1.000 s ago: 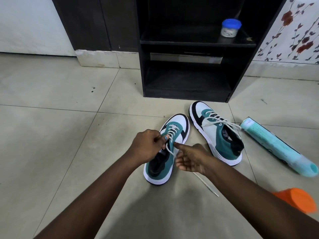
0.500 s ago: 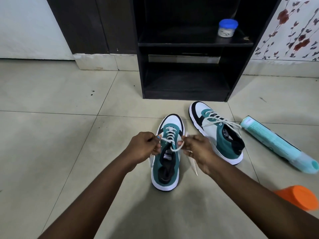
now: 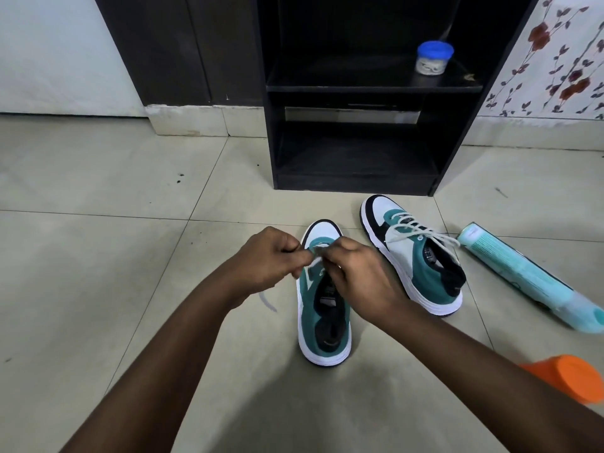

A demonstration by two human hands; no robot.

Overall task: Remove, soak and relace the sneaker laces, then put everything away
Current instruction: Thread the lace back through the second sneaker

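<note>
Laces (image 3: 313, 261) pinched by both hands (image 3: 354, 276) over near sneaker (image 3: 322, 325).

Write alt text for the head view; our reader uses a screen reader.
Two hands, left hand and right hand, pinch a white lace over the near sneaker on a tiled floor. A second laced sneaker lies right of it, before a dark shelf.

Two sneakers stand on the floor (image 3: 98, 256) in front of a shelf unit (image 3: 359, 158): the near sneaker (image 3: 323, 322) to the left, the far sneaker (image 3: 421, 256) to its right. A tube (image 3: 523, 276) lies further right, a cup (image 3: 575, 377) nearer. A jar (image 3: 433, 57) sits on the upper shelf.
</note>
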